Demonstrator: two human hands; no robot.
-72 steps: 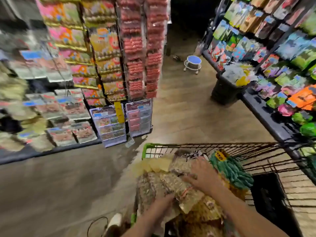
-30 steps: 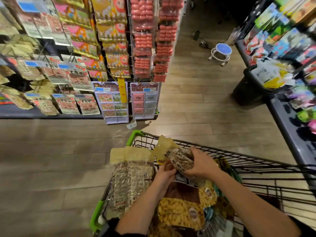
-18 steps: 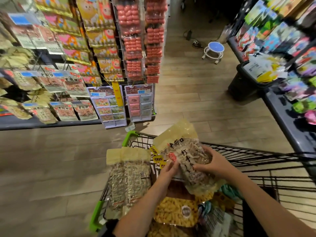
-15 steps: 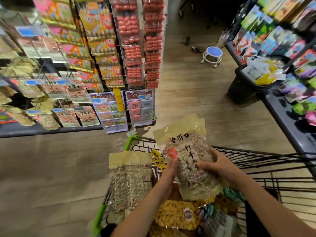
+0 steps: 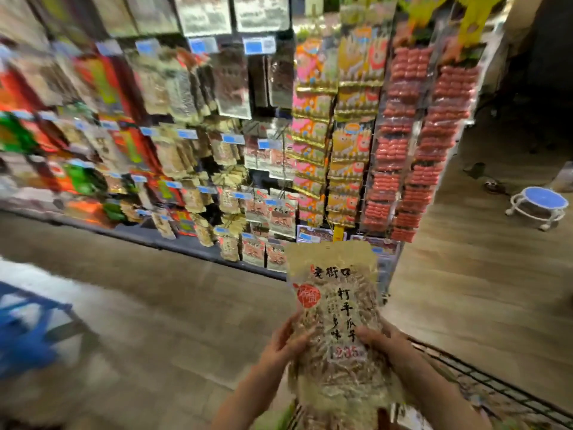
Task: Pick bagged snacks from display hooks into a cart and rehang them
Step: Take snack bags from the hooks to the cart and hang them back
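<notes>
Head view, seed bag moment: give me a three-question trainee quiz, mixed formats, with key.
1. True or false: the seed bag is held upright, with its printed front facing the camera.
2. Multiple choice: which hands grip the bag? A) only the left hand B) only the right hand C) both hands
3. Fill in: the stool on the floor at right has a ____ seat.

Key: 1 true; 2 C; 3 blue.
</notes>
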